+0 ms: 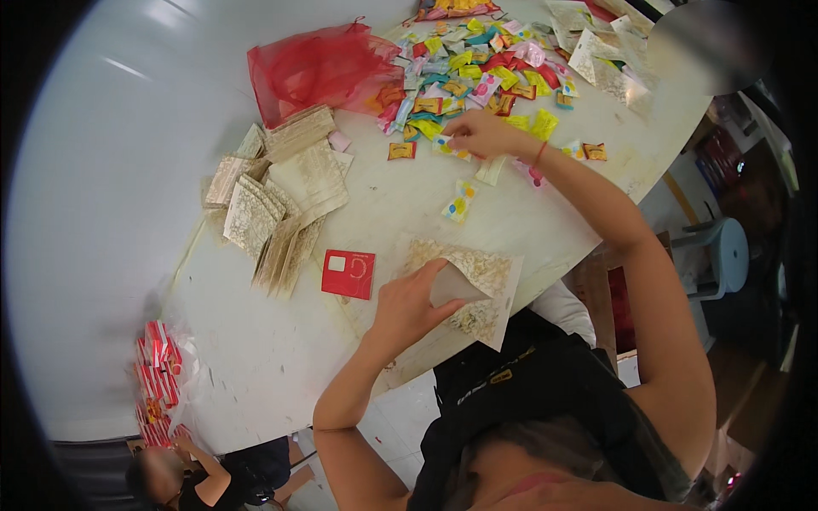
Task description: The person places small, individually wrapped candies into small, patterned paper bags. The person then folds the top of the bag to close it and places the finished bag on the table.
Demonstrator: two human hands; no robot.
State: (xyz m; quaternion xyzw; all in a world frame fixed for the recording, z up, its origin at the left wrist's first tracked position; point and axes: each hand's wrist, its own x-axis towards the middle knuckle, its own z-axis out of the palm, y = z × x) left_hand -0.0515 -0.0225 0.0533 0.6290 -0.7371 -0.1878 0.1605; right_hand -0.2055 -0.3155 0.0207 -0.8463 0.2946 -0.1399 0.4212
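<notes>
My left hand [411, 302] is at a cream-and-gold patterned pouch [486, 319] near the table's front edge. Thumb and fingers curve apart at the pouch's gaping mouth, with its greyish inside showing between them. At the near edge of a heap of wrapped candies [477, 72], my right hand [484, 134] has its fingertips closed on a white candy with coloured dots [450, 147]; the hand partly covers it. A similar dotted candy [460, 201] lies between the heap and the pouch. Left of the pouch lies a flat red square card or packet [348, 274].
Patterned pouches [285, 192] are piled on the table's left, beside red mesh fabric [319, 72]. More pouches [609, 60] lie at the far right. Red-and-white packets [159, 366] sit at the left edge, near another person [183, 477]. A blue stool [728, 255] stands right of the table.
</notes>
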